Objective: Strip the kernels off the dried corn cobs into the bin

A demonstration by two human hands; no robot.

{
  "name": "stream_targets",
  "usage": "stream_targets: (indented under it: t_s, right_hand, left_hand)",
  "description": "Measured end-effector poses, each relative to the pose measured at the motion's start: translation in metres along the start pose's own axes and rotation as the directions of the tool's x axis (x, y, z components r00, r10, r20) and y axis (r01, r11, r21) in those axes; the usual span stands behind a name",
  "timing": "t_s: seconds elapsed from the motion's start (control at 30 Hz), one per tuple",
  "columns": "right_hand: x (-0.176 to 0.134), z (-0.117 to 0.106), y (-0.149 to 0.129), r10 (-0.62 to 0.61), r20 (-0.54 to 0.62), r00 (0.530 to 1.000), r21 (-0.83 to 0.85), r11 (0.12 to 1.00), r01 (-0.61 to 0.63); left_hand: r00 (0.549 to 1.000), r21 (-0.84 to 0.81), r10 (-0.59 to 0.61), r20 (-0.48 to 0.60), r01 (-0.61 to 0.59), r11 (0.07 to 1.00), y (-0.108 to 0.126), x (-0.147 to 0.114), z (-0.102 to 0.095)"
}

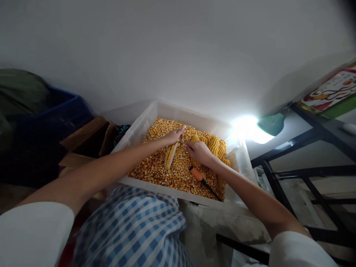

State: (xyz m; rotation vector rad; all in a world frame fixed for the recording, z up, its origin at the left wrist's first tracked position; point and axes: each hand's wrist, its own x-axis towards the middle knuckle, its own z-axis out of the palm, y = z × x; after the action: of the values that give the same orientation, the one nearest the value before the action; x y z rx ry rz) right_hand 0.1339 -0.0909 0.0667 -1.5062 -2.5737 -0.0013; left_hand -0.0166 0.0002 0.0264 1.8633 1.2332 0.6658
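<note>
Head view: yellow corncob (pixel 169 158), pale along one side; left fingers (pixel 183 128), right fingers (pixel 189 145): grip unclear.

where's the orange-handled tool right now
In the head view, the orange-handled tool lies on the kernels, right of the single cob, its dark shaft slanting toward the bin's front wall.

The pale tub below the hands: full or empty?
Partly full: loose corn kernels and some cobs lie in the tub, whose far wall rises above them.
</note>
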Motion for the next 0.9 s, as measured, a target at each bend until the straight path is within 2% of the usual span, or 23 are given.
stream_targets:
  t_s: [0.13,0.3,0.47,0.57,0.73,0.9]
  right_hand:
    - [0.001,-0.005,0.003,-0.024,0.013,1.0,0.062,0.998,0.023]
    - [0.007,-0.023,0.021,-0.133,0.125,0.983,0.315,0.945,0.088]
    - [0.008,-0.035,0.042,-0.18,0.257,0.95,0.506,0.862,0.026]
    - [0.008,-0.037,0.052,-0.202,0.324,0.924,0.548,0.837,-0.009]
    - [0.008,-0.037,0.059,-0.212,0.363,0.907,0.56,0.828,-0.031]
    - [0.008,-0.038,0.058,-0.167,0.35,0.922,0.525,0.85,-0.045]
  left_hand:
    - [0.999,0.011,0.013,0.037,-0.014,1.0,0.003,-0.003,0.001]
    - [0.992,0.007,0.108,0.069,-0.109,0.994,0.013,-0.008,0.001]
    - [0.97,-0.116,0.175,0.169,-0.157,0.981,0.025,-0.016,0.004]
    - [0.946,-0.199,0.229,0.229,-0.185,0.962,0.028,-0.018,0.009]
    - [0.93,-0.232,0.271,0.248,-0.214,0.949,0.028,-0.018,0.013]
    - [0.969,-0.199,0.181,0.167,-0.146,0.969,0.024,-0.013,0.007]
